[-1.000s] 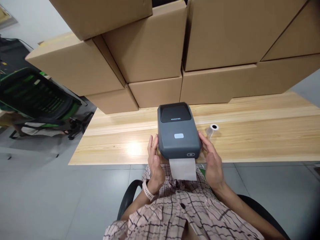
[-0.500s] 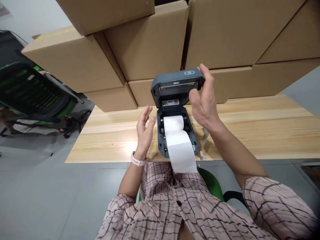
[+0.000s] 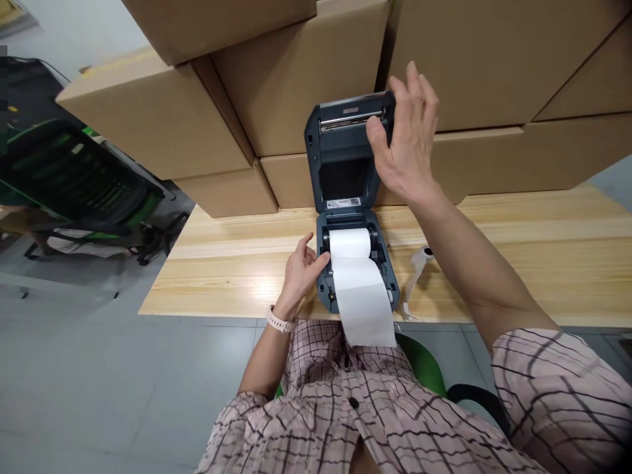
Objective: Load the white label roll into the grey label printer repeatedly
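Label printer [image 3: 365, 217], lid raised, standing before you on the light wood tabletop [image 3: 222, 276]. Clock positions are taken from the centre of the base [image 3: 324, 297], with 12 o'clock pointing away from you. The lid [image 3: 340, 148] stands up at 12 o'clock, its inner side facing you. The white roll [image 3: 349, 243] lies crosswise in the bay, toward 12 o'clock; its paper strip [image 3: 365, 303] runs to 6 o'clock and hangs past the front edge of the base.

Your right hand [image 3: 407, 138] is at 1 o'clock, on the lid's right edge: the thumb lies against the inner side and the fingers point upward, loosely spread. Whether they press on that edge or merely rest at it cannot be told. Your left hand [image 3: 300, 270] is at 9 o'clock, its thumb tip at the base's left edge; thumb and forefinger are spread, the other fingers partly bent, with nothing pinched between them.

A loose roll [image 3: 421, 255] lies at 3 o'clock, its thin paper tail [image 3: 413, 280] trailing toward 4 o'clock; neither of your hands touches it. Cardboard boxes [image 3: 301, 99] are stacked beyond, at 12 o'clock.

Progress, as judged here: the raising of the lid appears complete or nearly so, and the bay is exposed. Not done: the lid is not down, and the white roll is not out of its bay.
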Motion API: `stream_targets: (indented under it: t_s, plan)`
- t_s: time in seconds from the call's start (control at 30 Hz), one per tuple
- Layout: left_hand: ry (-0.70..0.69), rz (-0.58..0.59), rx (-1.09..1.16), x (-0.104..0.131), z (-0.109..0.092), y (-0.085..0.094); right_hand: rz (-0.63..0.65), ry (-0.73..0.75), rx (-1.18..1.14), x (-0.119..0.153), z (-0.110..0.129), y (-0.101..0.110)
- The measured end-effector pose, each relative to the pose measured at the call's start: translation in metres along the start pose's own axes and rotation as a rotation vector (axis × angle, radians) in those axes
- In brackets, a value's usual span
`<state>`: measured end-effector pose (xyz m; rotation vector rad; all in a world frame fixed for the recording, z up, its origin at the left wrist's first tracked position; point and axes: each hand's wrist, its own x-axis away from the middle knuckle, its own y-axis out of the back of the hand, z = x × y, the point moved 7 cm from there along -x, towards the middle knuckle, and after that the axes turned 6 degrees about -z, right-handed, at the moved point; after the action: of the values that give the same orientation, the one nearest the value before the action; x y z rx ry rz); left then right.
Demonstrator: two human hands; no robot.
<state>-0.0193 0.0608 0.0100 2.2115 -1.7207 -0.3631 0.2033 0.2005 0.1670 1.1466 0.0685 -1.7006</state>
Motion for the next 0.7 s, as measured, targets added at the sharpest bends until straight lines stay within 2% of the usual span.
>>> stream_targets:
  t_s: [0.13,0.2,0.27,0.33,0.4,0.5,0.6,0.7]
  plan:
    - [0.022,0.077,-0.116,-0.003,-0.011,-0.002,0.037,0.026,0.025,0.004,0.01,0.016]
    - [0.025,0.093,-0.191,-0.006,-0.016,-0.002,0.038,0.034,-0.036,0.017,0.02,0.03]
    - [0.01,0.119,-0.242,-0.008,-0.021,-0.002,0.138,0.048,-0.108,0.036,0.029,0.035]
    - [-0.019,0.145,-0.262,-0.01,-0.025,-0.003,0.38,0.089,-0.157,0.057,0.034,0.022]
    - [-0.051,0.163,-0.272,-0.011,-0.027,-0.003,0.667,0.129,-0.151,0.077,0.032,0.0]
    - [-0.122,0.188,-0.323,-0.011,-0.032,-0.005,1.011,0.15,0.017,0.096,0.016,-0.036]
    - [-0.176,0.212,-0.385,-0.012,-0.036,-0.007,1.202,0.178,0.233,0.106,0.005,-0.065]
    - [-0.169,0.217,-0.392,-0.013,-0.035,-0.007,1.283,0.201,0.286,0.111,0.008,-0.085]
